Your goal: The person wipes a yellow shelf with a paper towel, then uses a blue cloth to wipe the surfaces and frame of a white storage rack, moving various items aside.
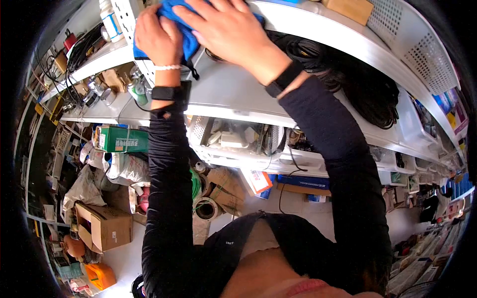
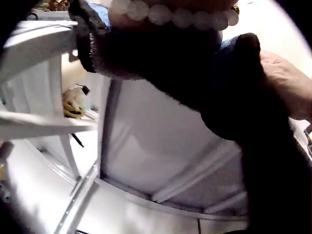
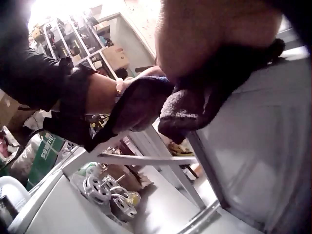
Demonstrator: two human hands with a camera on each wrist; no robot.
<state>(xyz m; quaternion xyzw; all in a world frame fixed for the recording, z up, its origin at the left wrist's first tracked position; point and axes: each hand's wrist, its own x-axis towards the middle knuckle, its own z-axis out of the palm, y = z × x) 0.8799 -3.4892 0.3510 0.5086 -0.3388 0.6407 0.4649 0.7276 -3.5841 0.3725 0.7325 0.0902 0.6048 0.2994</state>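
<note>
A blue cloth point(image 1: 186, 35) with a dark strap end lies bunched at the shelf's upright post, at the top of the head view. My left hand point(image 1: 158, 37), wearing a white bead bracelet, grips the cloth on its left side, thumb laid across it. Over its right side, my right hand point(image 1: 231, 35) presses with fingers stretched out. In the right wrist view the cloth point(image 3: 141, 105) shows a grey-black underside, hanging below both hands. Dark folds of the cloth point(image 2: 92, 44) cross the left wrist view under the bead bracelet point(image 2: 183, 17). Some fingertips are hidden.
A white shelf board point(image 1: 233, 94) runs beneath my arms, with coiled black cables point(image 1: 367, 94) at right. Below it stands a white bin point(image 1: 198, 136) of small parts. A green box point(image 1: 121, 139) and an open carton point(image 1: 117, 228) are at left.
</note>
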